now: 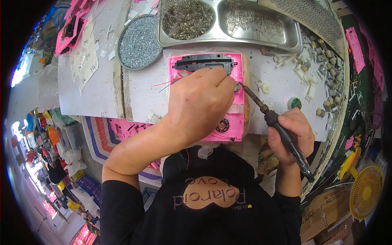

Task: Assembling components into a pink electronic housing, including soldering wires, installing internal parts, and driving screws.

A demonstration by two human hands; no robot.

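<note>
The left hand (201, 100) arches palm-down over the pink plastic housing (237, 122), which lies on the surface (141, 96) in front of the person; its fingers curl under, and whether they pinch anything cannot be told. The right hand (305, 131), forearm upright, grips a soldering iron (272, 119) slantwise, its tip at the housing's right side.

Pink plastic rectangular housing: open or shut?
Open: the pink plastic rectangular housing lies face up, its round black speaker-like part and long black plastic strip exposed.
</note>
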